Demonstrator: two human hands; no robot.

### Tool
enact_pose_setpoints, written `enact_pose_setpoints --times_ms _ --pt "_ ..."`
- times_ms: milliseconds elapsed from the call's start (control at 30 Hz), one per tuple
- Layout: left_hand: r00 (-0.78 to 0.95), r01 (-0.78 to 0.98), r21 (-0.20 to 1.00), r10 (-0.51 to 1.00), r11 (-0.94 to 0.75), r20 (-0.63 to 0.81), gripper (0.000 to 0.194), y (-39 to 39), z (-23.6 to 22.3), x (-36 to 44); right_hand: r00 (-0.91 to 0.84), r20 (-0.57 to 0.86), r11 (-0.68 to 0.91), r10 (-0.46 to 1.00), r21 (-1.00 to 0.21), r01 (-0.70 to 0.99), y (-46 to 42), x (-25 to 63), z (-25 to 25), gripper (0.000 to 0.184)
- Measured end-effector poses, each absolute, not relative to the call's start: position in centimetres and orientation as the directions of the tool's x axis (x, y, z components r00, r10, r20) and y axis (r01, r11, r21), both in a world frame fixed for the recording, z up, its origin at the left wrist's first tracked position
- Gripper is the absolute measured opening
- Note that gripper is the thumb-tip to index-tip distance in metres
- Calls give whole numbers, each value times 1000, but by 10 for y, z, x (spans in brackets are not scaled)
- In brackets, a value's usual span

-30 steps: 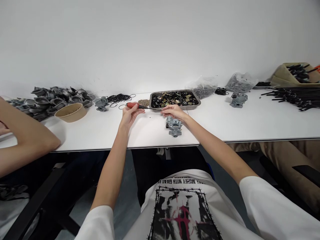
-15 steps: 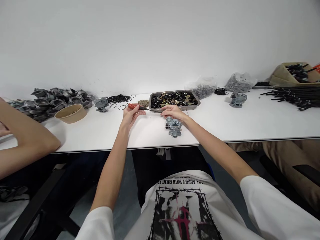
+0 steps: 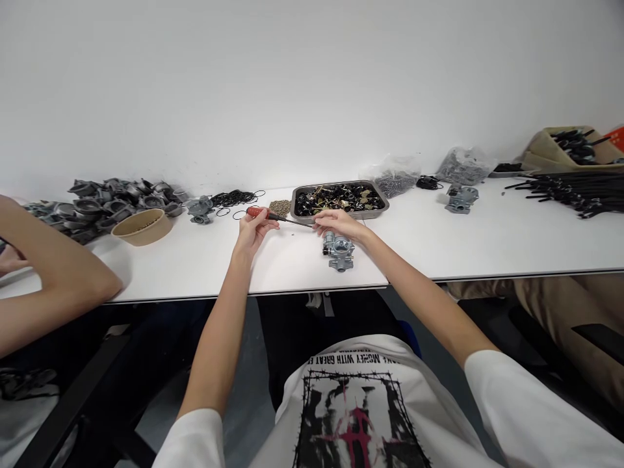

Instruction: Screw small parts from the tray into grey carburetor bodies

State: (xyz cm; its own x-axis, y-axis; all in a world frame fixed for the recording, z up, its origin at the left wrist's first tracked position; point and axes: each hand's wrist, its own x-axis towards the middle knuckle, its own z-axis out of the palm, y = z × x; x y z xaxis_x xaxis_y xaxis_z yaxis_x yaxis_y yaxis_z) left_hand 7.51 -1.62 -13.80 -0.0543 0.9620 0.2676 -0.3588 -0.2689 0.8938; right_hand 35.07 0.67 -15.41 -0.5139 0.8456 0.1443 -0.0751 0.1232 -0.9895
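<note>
A screwdriver [image 3: 257, 212] with a red and black handle lies across my left hand [image 3: 253, 234], whose fingers are closed on the handle. Its thin shaft points right, to the fingertips of my right hand [image 3: 337, 224]. Those fingertips are pinched together at the screwdriver's tip; anything small between them is hidden. Just below my right hand, a grey metal carburetor [image 3: 338, 250] rests on the white table. Behind both hands stands a metal tray [image 3: 385, 207] full of black and brass-coloured small parts. A pile of small brass-coloured pieces [image 3: 280, 208] lies left of the tray.
Black rubber rings [image 3: 233, 198], a carburetor body [image 3: 199, 209], a tan bowl [image 3: 141, 229] and heaped grey metal parts [image 3: 114, 198] lie leftward. Rightward are plastic bags [image 3: 465, 164], another carburetor [image 3: 461, 199] and black tubes [image 3: 575, 192]. A co-worker's arm [image 3: 68, 266] leans in at left.
The camera view has shifted slightly. My hands hold nearly the same pose, with the screwdriver's tip still at my right fingertips. The carburetor stays in place.
</note>
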Motion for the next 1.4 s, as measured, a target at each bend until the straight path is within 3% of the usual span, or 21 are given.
enact_pose_setpoints --times_ms 167,233,367,467,667,800,1000,1233,1400 --pt "-108 -407 868 959 -285 264 25 -16 -136 71 -499 183 192 847 -981 -33 3 368 -139 30" --pt "-125 -434 855 958 -285 257 23 -15 -135 69 -572 217 250 791 -968 -20 -4 383 -130 32" --pt "-154 -484 830 961 -275 229 14 -14 -135 66 -821 178 409 543 -910 73 -23 407 -116 59" --pt "-171 -502 820 961 -275 217 11 -14 -131 67 -854 124 555 505 -804 212 -38 407 -116 77" --pt "-128 -449 849 960 -280 249 15 -23 -110 75 -816 154 670 557 -664 332 -50 388 -124 57" --pt "-47 -375 884 958 -280 283 14 -39 -82 88 -744 228 659 628 -665 352 -62 389 -130 48" --pt "170 -225 885 878 -407 447 20 -75 -35 128 -602 393 672 695 -653 350 -82 390 -145 44" --pt "341 -94 925 861 -368 378 21 -92 -17 172 -475 523 694 708 -642 326 -78 384 -165 40" --pt "358 -21 917 853 -399 379 19 -87 -16 181 -437 599 737 671 -602 306 -80 384 -167 37"
